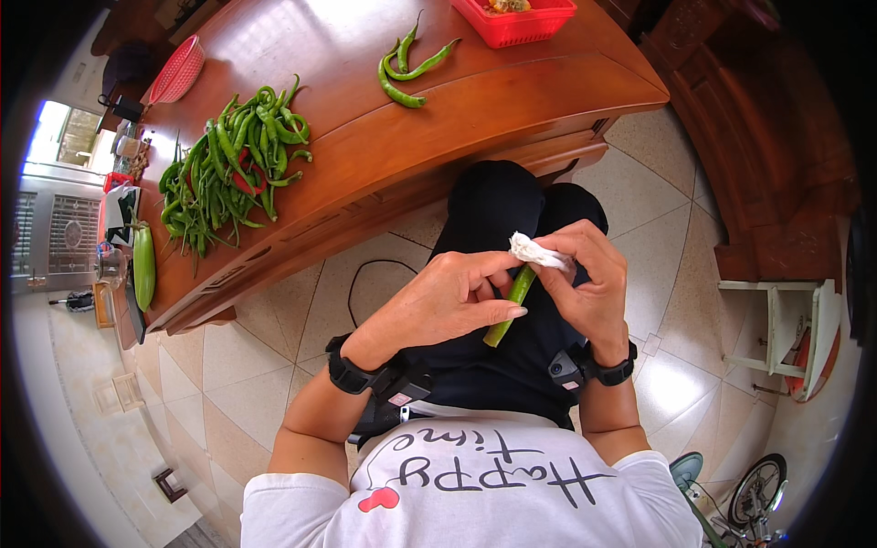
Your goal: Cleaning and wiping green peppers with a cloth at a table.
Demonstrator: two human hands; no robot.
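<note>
My left hand grips a green chili pepper between thumb and curled fingers, above my lap. The pepper's lower end points down toward my body. My right hand pinches a crumpled white cloth, which wraps or presses on the pepper's upper end; that end is hidden. My left index finger reaches to the cloth's edge. On the wooden table before me lies a large pile of green chili peppers with a few red ones among them. A few separate green peppers lie farther right.
A red plastic basket stands at the table's far edge, with something inside. A pink basket and a long green vegetable are on the left. Carved wooden furniture and a white rack stand on the right.
</note>
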